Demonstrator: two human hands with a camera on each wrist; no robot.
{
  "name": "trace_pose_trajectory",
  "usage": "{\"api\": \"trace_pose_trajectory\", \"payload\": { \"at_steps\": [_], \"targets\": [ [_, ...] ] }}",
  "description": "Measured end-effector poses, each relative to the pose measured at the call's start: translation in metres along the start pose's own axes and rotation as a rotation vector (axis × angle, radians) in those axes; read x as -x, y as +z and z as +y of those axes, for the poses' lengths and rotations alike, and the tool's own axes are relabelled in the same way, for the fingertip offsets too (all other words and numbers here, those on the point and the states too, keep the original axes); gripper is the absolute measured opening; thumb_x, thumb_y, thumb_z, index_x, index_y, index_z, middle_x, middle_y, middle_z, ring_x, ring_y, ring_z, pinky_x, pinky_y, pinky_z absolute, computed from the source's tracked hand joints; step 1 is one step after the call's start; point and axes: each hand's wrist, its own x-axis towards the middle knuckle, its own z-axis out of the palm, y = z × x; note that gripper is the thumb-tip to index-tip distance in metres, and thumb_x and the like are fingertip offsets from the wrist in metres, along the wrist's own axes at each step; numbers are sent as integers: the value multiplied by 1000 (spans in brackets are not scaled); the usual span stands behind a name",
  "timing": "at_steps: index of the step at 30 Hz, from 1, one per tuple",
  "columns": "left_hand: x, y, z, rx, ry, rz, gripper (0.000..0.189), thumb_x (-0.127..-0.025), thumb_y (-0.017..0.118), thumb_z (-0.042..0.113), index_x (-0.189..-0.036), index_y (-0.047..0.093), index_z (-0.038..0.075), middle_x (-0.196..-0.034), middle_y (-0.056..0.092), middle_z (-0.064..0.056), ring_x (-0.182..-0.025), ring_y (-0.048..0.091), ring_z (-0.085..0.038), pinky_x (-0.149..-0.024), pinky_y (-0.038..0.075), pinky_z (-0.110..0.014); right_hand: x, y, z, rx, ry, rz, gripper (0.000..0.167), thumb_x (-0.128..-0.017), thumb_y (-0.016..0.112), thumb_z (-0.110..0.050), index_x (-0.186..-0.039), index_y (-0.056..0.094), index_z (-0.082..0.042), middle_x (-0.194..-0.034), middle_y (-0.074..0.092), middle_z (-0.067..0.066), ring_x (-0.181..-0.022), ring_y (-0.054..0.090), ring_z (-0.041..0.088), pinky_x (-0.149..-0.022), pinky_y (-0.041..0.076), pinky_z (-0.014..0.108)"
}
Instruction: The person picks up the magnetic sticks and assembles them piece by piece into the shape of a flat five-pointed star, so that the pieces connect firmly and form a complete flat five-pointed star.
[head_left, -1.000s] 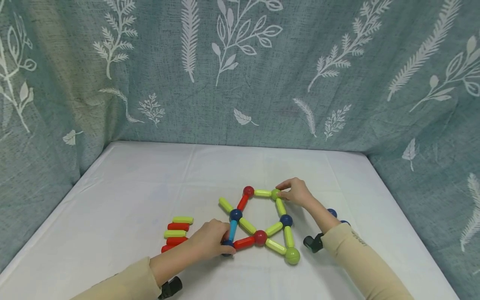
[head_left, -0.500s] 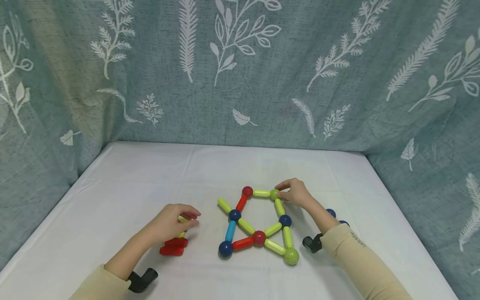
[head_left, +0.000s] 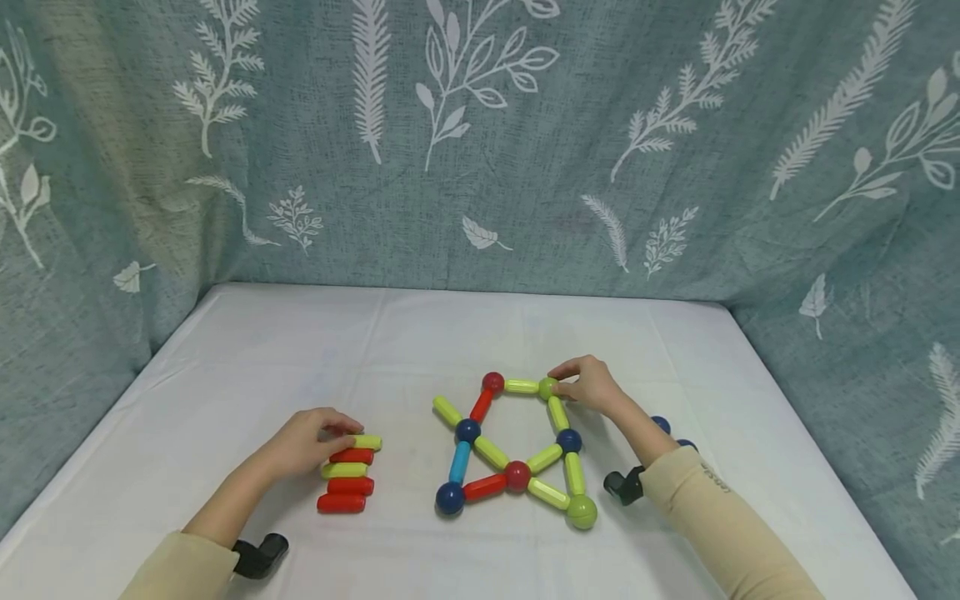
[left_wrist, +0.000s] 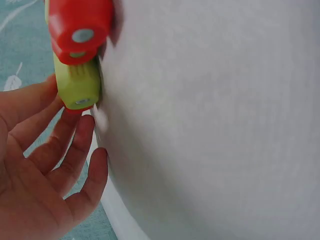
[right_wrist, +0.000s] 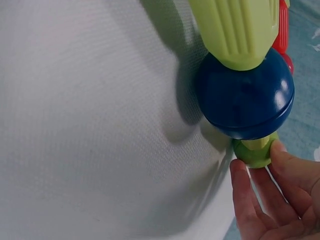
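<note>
At the left, my left hand (head_left: 307,442) has its thumb and fingers round the left end of the farthest yellow-green magnetic rod (head_left: 367,442), in a row of loose red and yellow-green rods. In the left wrist view, the fingers curl in beside the row's rod ends (left_wrist: 79,90). My right hand (head_left: 591,387) pinches a green ball (head_left: 548,388) at the far corner of a flat frame of balls and rods; the right wrist view shows thumb and fingertips on this ball (right_wrist: 254,152), beyond a dark blue ball (right_wrist: 245,97). The frame includes a blue rod (head_left: 460,462) and red balls (head_left: 517,476).
Dark blue balls (head_left: 686,446) lie to the right, partly behind the right forearm. A white cloth (head_left: 300,350) covers the table, and a patterned green curtain (head_left: 420,233) hangs behind it. Black camera mounts (head_left: 261,557) are strapped to both wrists.
My left hand has let go of the near-left dark blue ball of the frame and moved left to the row of loose rods. The right hand stays on the green ball.
</note>
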Motion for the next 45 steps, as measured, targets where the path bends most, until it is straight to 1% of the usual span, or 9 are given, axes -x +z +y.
{"api": "trace_pose_trajectory", "payload": {
  "at_steps": [7, 11, 15, 19, 24, 31, 35, 40, 45],
  "targets": [
    [-3, 0, -5, -13, 31, -41, 19, -84, 63, 5, -101, 68, 1, -91, 61, -4, -84, 53, -21, -75, 49, -39, -1, 0, 1, 7, 6, 0, 24, -84, 65, -7, -107, 65, -1, -108, 62, 14, -89, 61, 21, -69, 52, 27],
    [-7, -2, -4, -33, 22, -51, 18, -84, 63, 6, -101, 68, 2, -92, 61, -5, -87, 54, -23, -78, 49, -42, -1, 1, 1, 11, 8, -1, 24, -84, 65, -8, -107, 65, -1, -108, 62, 14, -88, 61, 20, -68, 52, 27],
    [-14, -6, 2, -32, 2, -46, 19, -84, 64, 7, -102, 68, 2, -95, 61, -7, -89, 54, -25, -77, 50, -41, -1, 1, 1, 8, 9, -3, 24, -84, 65, -8, -107, 65, -1, -109, 62, 15, -88, 61, 21, -68, 52, 27],
    [-30, -11, 13, -34, -16, -41, 18, -85, 63, 7, -102, 68, 3, -97, 61, -8, -89, 53, -25, -76, 50, -38, 0, 0, 1, 9, 19, 1, 24, -84, 65, -8, -107, 66, -1, -109, 62, 14, -89, 61, 21, -68, 52, 27],
    [-57, -11, 28, -40, -7, -41, 18, -87, 60, 7, -102, 68, 1, -99, 60, -11, -87, 54, -24, -72, 49, -34, -1, 1, 2, 13, 17, 6, 24, -84, 66, -8, -107, 66, -1, -108, 62, 14, -88, 61, 21, -68, 52, 27],
    [-91, 7, 44, -41, 38, -31, 17, -88, 59, 6, -101, 67, -2, -97, 60, -12, -85, 55, -23, -67, 49, -29, -1, 1, 1, 12, 19, 4, 25, -83, 66, -9, -107, 66, -2, -108, 62, 14, -89, 60, 21, -68, 52, 27],
    [-106, 19, 57, -37, 25, -40, 18, -89, 59, 8, -102, 68, 0, -97, 61, -11, -86, 56, -21, -69, 48, -29, -1, 2, 0, 10, 22, 5, 25, -83, 66, -9, -107, 66, -2, -109, 62, 14, -89, 61, 21, -68, 52, 27],
    [-120, 32, 69, -49, 28, -32, 18, -89, 59, 9, -101, 69, 1, -95, 62, -9, -84, 55, -19, -72, 47, -30, 0, 3, 0, 3, 22, 10, 25, -84, 66, -8, -107, 66, -1, -109, 62, 14, -89, 61, 21, -69, 52, 27],
    [-128, 40, 76, -35, 6, -30, 17, -89, 59, 9, -100, 69, 2, -94, 63, -7, -82, 55, -18, -70, 47, -27, 0, 2, -1, 1, 26, 11, 24, -84, 65, -7, -107, 66, -1, -109, 62, 14, -89, 61, 22, -68, 52, 27]
  ]
}}
